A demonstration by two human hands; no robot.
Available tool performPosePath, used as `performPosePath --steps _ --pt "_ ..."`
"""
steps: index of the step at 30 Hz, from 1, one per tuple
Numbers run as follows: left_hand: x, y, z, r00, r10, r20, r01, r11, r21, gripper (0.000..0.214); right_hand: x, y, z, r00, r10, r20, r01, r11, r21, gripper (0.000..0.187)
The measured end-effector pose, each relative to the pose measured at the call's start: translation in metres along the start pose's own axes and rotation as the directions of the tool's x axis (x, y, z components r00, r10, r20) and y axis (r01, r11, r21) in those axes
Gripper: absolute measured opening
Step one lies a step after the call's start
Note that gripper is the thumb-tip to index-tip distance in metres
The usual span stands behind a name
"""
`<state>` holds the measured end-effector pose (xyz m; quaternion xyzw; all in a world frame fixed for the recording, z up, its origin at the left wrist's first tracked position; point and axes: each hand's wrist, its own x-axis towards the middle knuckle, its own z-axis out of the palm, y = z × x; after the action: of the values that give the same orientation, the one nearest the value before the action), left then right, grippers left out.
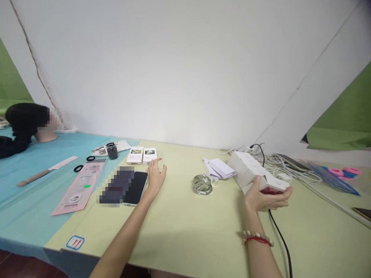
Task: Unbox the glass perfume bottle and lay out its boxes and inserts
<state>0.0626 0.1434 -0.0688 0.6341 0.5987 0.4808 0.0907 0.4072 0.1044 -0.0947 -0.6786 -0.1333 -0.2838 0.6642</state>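
On the left, my left hand (156, 176) is open with its fingers apart, just below the right one of two small white boxes (135, 155) with green pictures. Whether a fingertip touches that box I cannot tell. Beside this hand lies a dark-screened phone (136, 189), with a second, blurred dark slab (116, 187) to its left. My right hand (268, 199) grips a small white box (274, 184) with a red underside, tilted, against a longer white carton (246, 168). Between the hands sits a clear coiled bundle (202, 184), near folded white papers (219, 168).
White cables (307, 181) and a black cord (279, 231) run across the right side. Beyond them is a blue-edged plastic bag (333, 179) with pink rings. On the blue cloth at left are a knife (48, 171), a pink packet (79, 189), a jar (112, 151) and a mannequin head (30, 121).
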Motion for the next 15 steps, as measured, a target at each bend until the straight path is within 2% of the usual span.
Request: performPosePath --steps 4,8,10,11,12,15 --pt "0.036 -0.008 0.004 0.997 0.005 0.082 -0.023 0.976 0.218 0.049 0.005 0.011 0.000 0.999 0.003 -0.045 -0.003 1.000 0.000 0.087" --pt "0.080 -0.033 0.007 0.985 -0.055 0.166 -0.038 0.861 0.508 0.059 0.008 0.015 0.000 0.998 0.020 -0.065 -0.018 1.000 0.019 0.089" --pt "0.095 -0.050 0.007 0.956 -0.212 0.202 0.035 0.768 0.640 0.070 0.009 0.013 -0.002 0.997 0.015 -0.076 -0.012 1.000 0.028 0.088" --pt "0.100 -0.057 0.006 0.918 -0.348 0.187 0.127 0.708 0.695 0.077 0.010 0.011 -0.003 0.996 0.002 -0.086 0.001 0.999 0.034 0.088" --pt "0.102 -0.064 0.006 0.897 -0.410 0.169 0.177 0.680 0.712 0.083 0.011 0.008 -0.004 0.995 -0.017 -0.100 0.021 0.999 0.041 0.087" --pt "0.099 -0.077 0.009 0.866 -0.470 0.171 0.208 0.650 0.731 0.088 0.012 -0.007 -0.009 0.985 -0.059 -0.162 0.071 0.995 0.067 0.082"
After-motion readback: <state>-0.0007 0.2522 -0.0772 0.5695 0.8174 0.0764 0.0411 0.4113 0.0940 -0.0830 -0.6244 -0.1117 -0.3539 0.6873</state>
